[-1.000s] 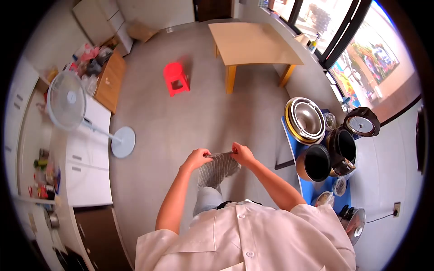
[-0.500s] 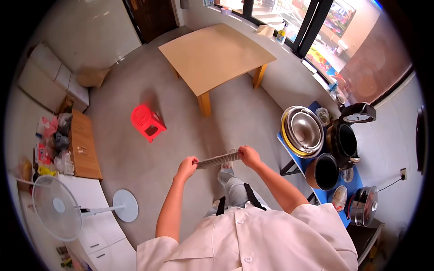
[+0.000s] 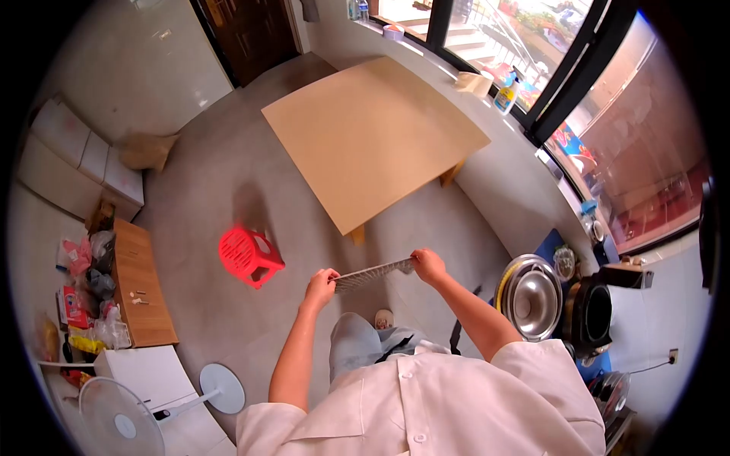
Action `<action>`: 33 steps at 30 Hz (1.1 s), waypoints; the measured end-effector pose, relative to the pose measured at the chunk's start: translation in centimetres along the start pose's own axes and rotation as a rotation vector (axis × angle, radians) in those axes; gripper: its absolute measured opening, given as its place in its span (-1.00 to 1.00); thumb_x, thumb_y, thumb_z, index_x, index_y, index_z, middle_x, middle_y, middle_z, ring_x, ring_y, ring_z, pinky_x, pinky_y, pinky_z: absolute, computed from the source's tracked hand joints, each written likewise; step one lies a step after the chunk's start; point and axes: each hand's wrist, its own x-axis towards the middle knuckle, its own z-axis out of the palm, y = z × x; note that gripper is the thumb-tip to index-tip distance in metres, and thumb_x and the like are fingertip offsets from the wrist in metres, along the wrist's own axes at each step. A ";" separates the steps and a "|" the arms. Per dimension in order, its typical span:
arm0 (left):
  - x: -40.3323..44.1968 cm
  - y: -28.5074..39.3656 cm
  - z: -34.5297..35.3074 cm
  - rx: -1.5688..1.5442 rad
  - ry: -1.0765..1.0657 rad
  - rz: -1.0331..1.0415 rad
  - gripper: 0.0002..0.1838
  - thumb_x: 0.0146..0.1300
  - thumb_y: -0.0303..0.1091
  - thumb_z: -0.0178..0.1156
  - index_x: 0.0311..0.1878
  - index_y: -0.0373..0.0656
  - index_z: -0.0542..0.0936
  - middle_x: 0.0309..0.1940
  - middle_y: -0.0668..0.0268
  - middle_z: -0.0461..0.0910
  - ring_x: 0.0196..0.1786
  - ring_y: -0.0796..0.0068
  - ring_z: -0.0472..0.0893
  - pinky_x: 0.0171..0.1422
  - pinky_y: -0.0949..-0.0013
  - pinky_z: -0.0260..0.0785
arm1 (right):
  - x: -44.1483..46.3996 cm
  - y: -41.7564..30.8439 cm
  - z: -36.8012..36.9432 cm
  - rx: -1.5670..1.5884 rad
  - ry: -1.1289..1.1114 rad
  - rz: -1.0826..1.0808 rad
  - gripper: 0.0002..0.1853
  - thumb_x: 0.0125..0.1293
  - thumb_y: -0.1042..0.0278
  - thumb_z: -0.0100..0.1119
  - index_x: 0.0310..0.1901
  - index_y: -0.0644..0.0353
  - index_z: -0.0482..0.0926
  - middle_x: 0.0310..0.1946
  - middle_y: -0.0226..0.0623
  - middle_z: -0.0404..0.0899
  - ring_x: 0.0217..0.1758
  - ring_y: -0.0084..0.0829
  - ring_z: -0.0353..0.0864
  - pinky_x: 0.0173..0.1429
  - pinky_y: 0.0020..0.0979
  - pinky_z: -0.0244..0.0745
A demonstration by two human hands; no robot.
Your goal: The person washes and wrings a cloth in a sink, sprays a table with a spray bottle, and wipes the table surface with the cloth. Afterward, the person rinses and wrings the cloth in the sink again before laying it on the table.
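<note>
A flat grey striped cloth (image 3: 372,276) is stretched between my two hands, in front of my body and above the floor. My left hand (image 3: 322,287) grips its left end, fingers closed over the edge. At the opposite end, slightly higher in the picture, my right hand (image 3: 428,266) is closed on the corner. The cloth's underside is hidden. Beyond it stands a wooden table (image 3: 372,137) with a bare light-brown top. A red plastic stool (image 3: 251,257) is on the floor to the left of my left hand.
Metal bowls (image 3: 530,304) and a black pot (image 3: 589,315) stand on the right. At lower left are a standing fan (image 3: 125,422) and a wooden cabinet (image 3: 143,292) with bags beside it. A spray bottle (image 3: 507,95) stands on the window sill.
I have stepped forward, so the table and stool appear nearer and the bowls have shifted down in view. Both hands still hold the cloth, now tilted a little differently.
</note>
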 end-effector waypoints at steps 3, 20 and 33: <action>5.4 -1.0 -1.1 -0.027 0.006 -0.026 -0.86 0.09 -0.48 0.02 -0.30 -0.18 0.55 -0.32 0.16 0.51 -0.25 0.24 0.54 -0.13 0.28 0.38 | 5.0 -1.0 -0.2 0.011 -0.005 0.022 -0.83 0.16 0.27 0.04 -0.25 0.04 0.58 -0.31 -0.24 0.51 -0.18 -0.18 0.49 -0.12 -0.24 0.42; 33.1 -6.1 -8.1 -0.041 0.035 -0.163 -0.86 0.07 -0.47 0.11 -0.29 -0.19 0.59 -0.36 0.20 0.53 -0.30 0.34 0.54 -0.17 0.35 0.39 | 35.2 -6.6 2.4 0.190 -0.047 0.191 -0.80 0.10 0.36 0.06 -0.26 0.11 0.62 -0.34 -0.12 0.61 -0.22 -0.19 0.60 -0.12 -0.32 0.46; 36.7 -4.6 -6.6 0.088 0.274 -0.149 -0.82 0.09 -0.47 0.05 -0.29 -0.07 0.62 -0.24 0.24 0.51 -0.11 0.26 0.48 -0.02 0.29 0.35 | 44.1 -4.1 1.9 0.159 -0.160 -0.153 -0.78 0.09 0.39 0.05 -0.22 0.07 0.62 -0.27 -0.19 0.60 -0.22 -0.22 0.58 -0.14 -0.33 0.46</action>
